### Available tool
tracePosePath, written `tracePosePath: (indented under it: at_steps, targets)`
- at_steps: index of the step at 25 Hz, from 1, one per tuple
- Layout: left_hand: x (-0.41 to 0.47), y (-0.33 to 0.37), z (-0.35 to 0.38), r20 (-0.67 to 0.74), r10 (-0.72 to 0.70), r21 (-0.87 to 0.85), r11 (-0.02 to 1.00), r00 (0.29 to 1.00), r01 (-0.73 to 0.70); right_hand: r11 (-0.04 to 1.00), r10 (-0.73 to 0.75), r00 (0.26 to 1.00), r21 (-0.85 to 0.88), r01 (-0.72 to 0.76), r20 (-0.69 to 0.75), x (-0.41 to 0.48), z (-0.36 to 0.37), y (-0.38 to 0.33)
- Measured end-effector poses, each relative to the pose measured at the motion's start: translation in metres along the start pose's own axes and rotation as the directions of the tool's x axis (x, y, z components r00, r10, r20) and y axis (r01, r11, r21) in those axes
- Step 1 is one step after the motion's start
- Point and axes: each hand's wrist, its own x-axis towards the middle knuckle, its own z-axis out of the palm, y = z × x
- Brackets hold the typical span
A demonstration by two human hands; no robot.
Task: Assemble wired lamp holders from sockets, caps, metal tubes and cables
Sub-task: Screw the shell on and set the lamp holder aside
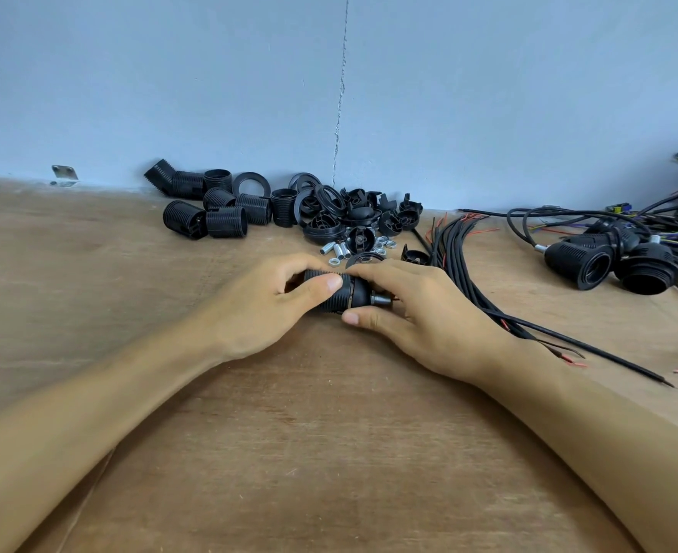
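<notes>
Though ribbed, cylindrical black plastic socket (pixel 326 304)

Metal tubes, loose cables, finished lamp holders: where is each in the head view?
metal tubes (pixel 338 251), head view, side of one loose tube.
loose cables (pixel 451 257), head view, middle of the black bundle.
finished lamp holders (pixel 568 255), head view, ribbed body of the left one.

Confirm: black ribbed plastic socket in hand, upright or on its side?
On its side: black ribbed plastic socket held horizontal, gripped by left hand, silver metal tube pointing right.
</notes>
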Motion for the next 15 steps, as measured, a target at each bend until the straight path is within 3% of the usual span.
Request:
tracePosePath:
  at_steps: [6,10,15]
  targets:
    - [-0.005,-0.002,0.005,-0.014,0.006,0.018,1.0,1.0,-0.005,1.0,-0.022,0.999,-0.022,0.023,0.044,-0.001,0.001,0.0]
    - [-0.004,-0.002,0.006,-0.088,-0.042,-0.037,0.999,0.995,0.039,1.0,0.002,0.998,0.002,-0.002,-0.06,-0.001,0.001,-0.003]
    - [0.0,0.006,0.01,-0.156,-0.072,-0.078,0.995,0.985,0.06,0.993,0.079,0.994,-0.076,-0.086,-0.079,0.002,0.003,-0.01]
